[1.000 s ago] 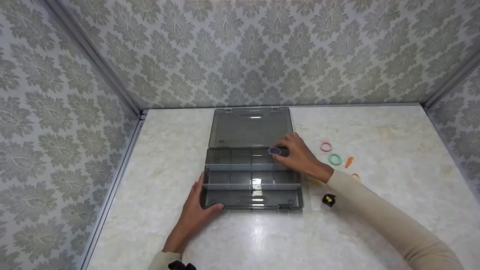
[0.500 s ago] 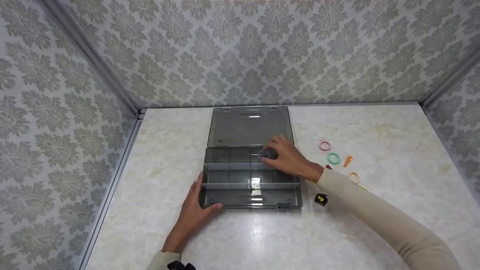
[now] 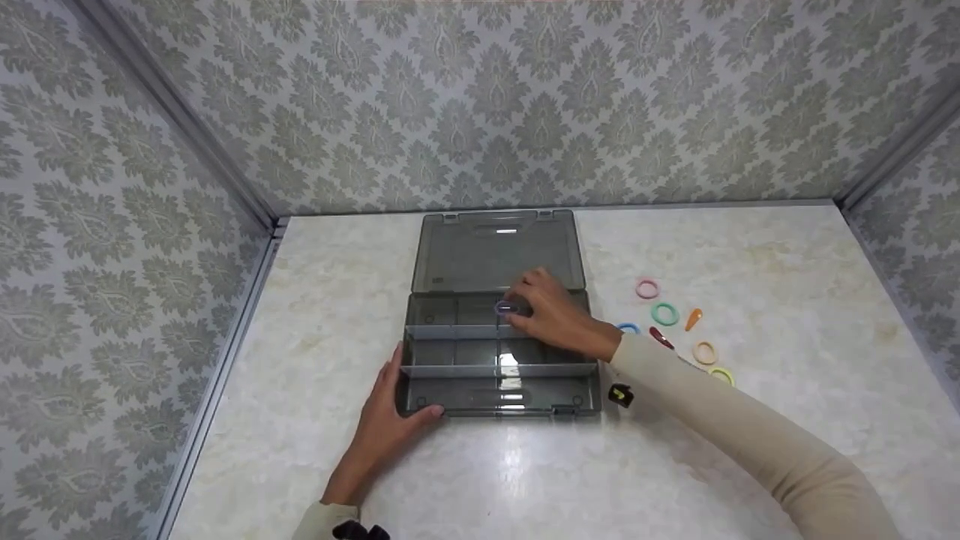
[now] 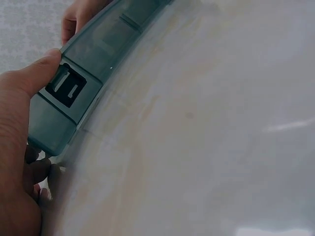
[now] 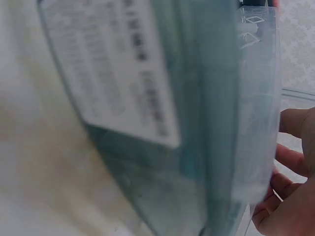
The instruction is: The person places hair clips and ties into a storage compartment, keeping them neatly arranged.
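In the head view a grey see-through organizer box [image 3: 427, 386] lies with its lid [image 3: 495, 251] laid back. Dividers split its tray into compartments. My left hand [image 3: 386, 420] holds its front left corner, thumb on the front edge and fingers along the left side. The left wrist view shows the thumb [image 4: 42, 71] against the box front [image 4: 86, 54] near a latch. My right hand [image 3: 551, 311] pinches a purple hair tie [image 3: 506, 308] over the back row of compartments. In the right wrist view part of a hand [image 5: 295, 172] stands beside clear plastic; the hair tie is not visible there.
Right of the box lie pink [image 3: 647, 289], green [image 3: 664, 314], blue [image 3: 628, 328], orange [image 3: 705, 352] and yellow [image 3: 721, 375] hair ties. Among them are an orange hair clip [image 3: 694, 319] and a dark red hair clip [image 3: 661, 337]. A patterned wall [image 3: 495, 135] stands behind the table.
My right hand has moved left over the box's back row, still pinching the purple hair tie. The blue hair tie and red clip have come out from behind the arm. My left hand stays put.
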Action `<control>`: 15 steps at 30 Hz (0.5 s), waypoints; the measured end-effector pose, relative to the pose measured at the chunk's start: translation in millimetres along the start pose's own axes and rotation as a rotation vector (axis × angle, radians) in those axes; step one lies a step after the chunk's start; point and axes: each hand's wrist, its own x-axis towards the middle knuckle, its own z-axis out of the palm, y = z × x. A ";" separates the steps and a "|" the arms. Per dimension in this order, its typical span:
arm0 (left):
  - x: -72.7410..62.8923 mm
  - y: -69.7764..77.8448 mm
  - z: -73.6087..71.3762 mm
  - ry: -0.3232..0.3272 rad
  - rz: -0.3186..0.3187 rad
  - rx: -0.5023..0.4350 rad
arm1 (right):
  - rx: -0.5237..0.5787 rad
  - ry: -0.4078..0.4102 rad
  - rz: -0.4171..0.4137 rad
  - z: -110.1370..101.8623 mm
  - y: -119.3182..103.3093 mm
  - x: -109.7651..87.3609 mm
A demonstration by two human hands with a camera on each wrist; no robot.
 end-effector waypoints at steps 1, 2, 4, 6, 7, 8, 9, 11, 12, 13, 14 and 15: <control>-0.1 0.0 -0.1 -0.001 -0.002 0.003 | -0.010 -0.002 -0.003 1.1 -1.5 1.8; -0.1 -0.2 -0.1 0.000 -0.003 0.002 | -0.020 -0.004 -0.007 2.4 -2.8 3.6; -0.2 -0.1 -0.6 0.002 -0.001 0.005 | -0.034 -0.010 -0.015 4.8 -5.4 7.2; -0.1 -0.1 -0.9 0.005 0.008 0.007 | -0.040 -0.014 -0.023 6.9 -7.4 10.4; -0.2 -0.1 -0.9 0.005 0.011 0.008 | -0.044 -0.016 -0.027 7.5 -8.4 11.7; -0.2 -0.1 -1.1 0.006 0.014 0.007 | -0.045 -0.018 -0.029 7.9 -9.1 12.9; -0.2 -0.1 -1.3 0.005 0.016 0.006 | -0.048 -0.022 -0.031 8.1 -9.9 14.0; -0.1 -0.5 -1.4 0.004 0.017 -0.001 | -0.056 -0.027 -0.036 8.1 -10.9 15.9; 0.1 -0.8 -1.4 0.003 0.016 -0.006 | -0.057 -0.031 -0.039 7.8 -11.4 16.6; 0.0 -1.0 -1.3 0.002 0.016 -0.008 | -0.058 -0.037 -0.042 7.4 -12.1 17.3; 0.1 -1.2 -1.1 0.001 0.014 -0.009 | -0.056 -0.045 -0.042 7.1 -12.9 17.9; 0.1 -1.5 -0.7 -0.001 0.012 -0.008 | -0.057 -0.052 -0.044 6.9 -13.7 18.7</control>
